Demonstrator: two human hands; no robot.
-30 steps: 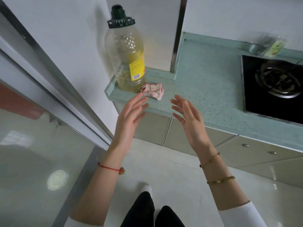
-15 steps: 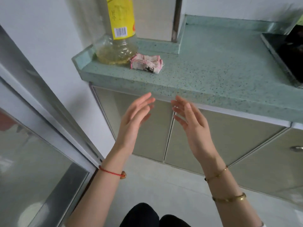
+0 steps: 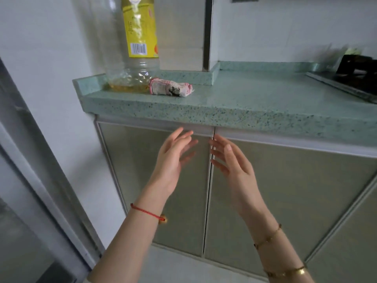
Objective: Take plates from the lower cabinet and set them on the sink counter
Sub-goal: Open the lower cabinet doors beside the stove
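Hands: left hand (image 3: 173, 160) and right hand (image 3: 232, 162) are both released, fingers straight and spread, palms turned toward each other, holding nothing. They are near each other but do not touch.
Change: the view sinks from above the counter (image 3: 255, 103) to level with its front edge. The hands, up by that edge a second ago, are now below it, in front of the cabinet (image 3: 285, 190).
Cabinet: both doors (image 3: 142, 180) are shut. The fingertips of the two hands sit either side of the seam (image 3: 206, 211), close under the top rail. Whether they touch the doors I cannot tell.
Plates: none in view. Judged to be behind the shut doors, untouched.
Counter: bottle (image 3: 138, 48) at the left end, rag (image 3: 171, 89) just beside it, stove (image 3: 350, 78) at the far right. No sink shows here.
Meaning: the person appears to have lowered toward the cabinet. The task is at its first step, with nothing opened and nothing lifted.
Next: likely a pull on the door edges at the seam. No handle shows on these two doors, so the fingers probably have to hook an edge or the rail.
Risk: the counter overhang sits right above the hands, so plates coming out will need to clear it before going up.
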